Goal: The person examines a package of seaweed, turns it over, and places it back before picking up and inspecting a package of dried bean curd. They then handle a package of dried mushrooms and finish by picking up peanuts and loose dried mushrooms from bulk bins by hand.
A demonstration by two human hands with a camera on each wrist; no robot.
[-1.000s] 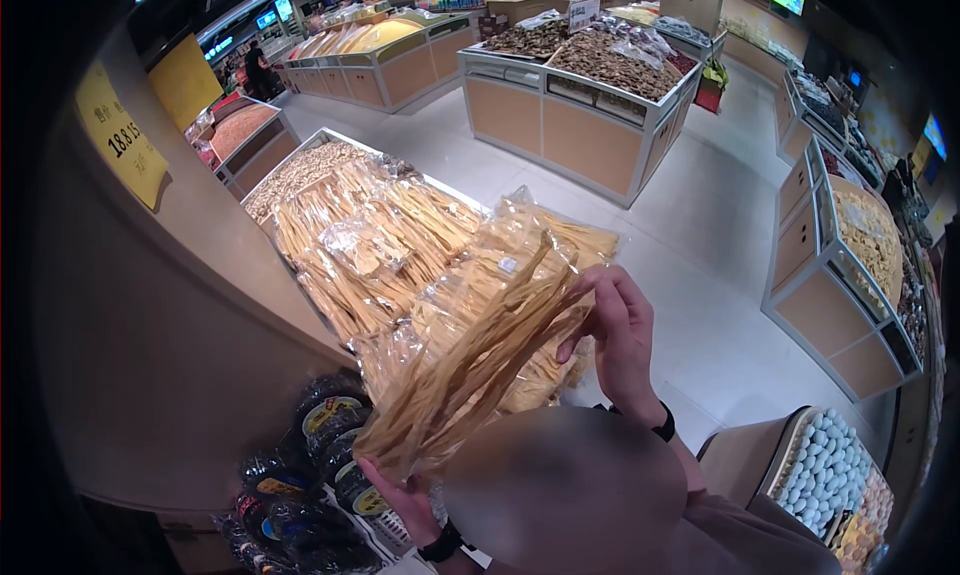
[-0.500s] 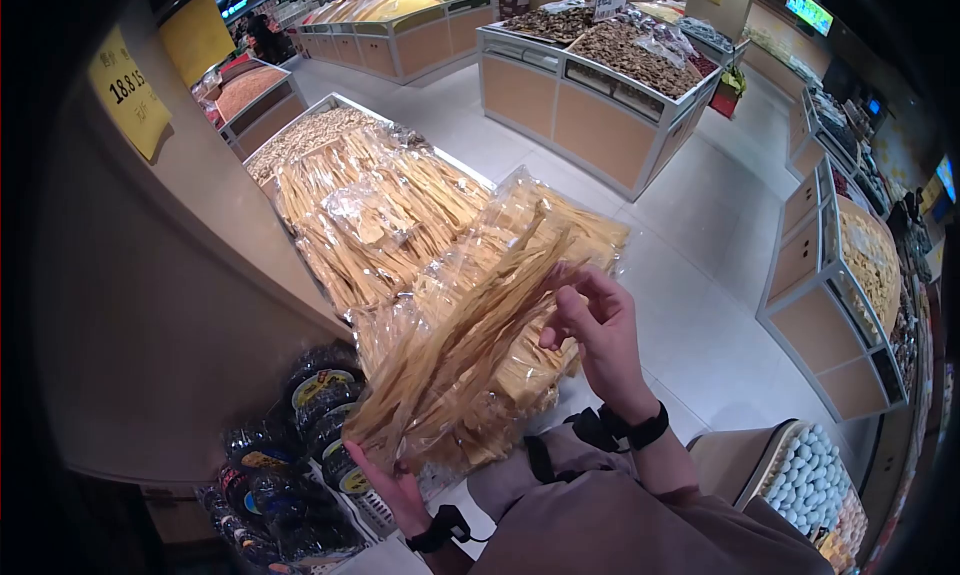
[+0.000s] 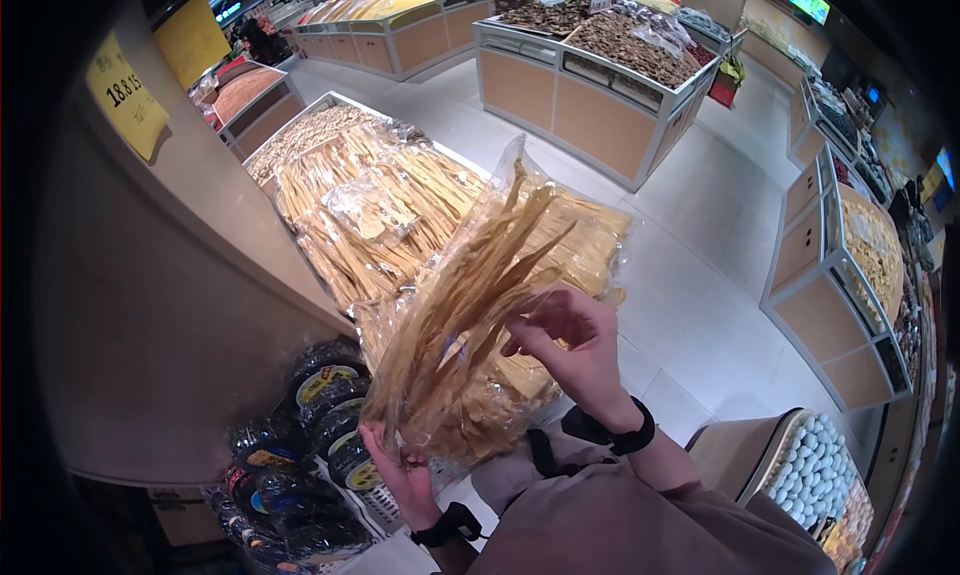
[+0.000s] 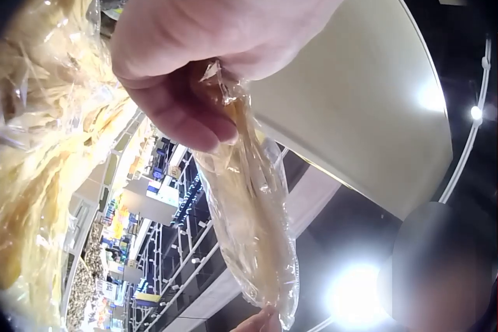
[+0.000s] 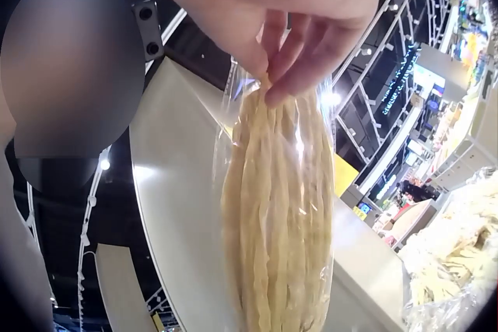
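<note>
A clear bag of long yellow dried sticks (image 3: 450, 305) is held slanted above a heap of similar bags. My left hand (image 3: 402, 480) grips its lower end; in the left wrist view the left hand's (image 4: 226, 28) fingers curl round the gathered plastic. At the bag's right side, my right hand (image 3: 575, 350) pinches the plastic between thumb and fingers. In the right wrist view the right hand (image 5: 280, 21) pinches the film, with the sticks (image 5: 280, 215) hanging below it.
Bagged sticks (image 3: 370, 205) fill the display bin ahead. Dark wrapped packages (image 3: 300, 485) stand at lower left beside a curved wall (image 3: 190, 315). Pale blue eggs (image 3: 812, 470) sit at lower right. Beyond the aisle stands a counter of dried goods (image 3: 590, 105).
My right hand has moved left and down along the bag, from its upper edge to its side. The bag's top end stands more upright, and its sticks fan apart. My left hand keeps its grip.
</note>
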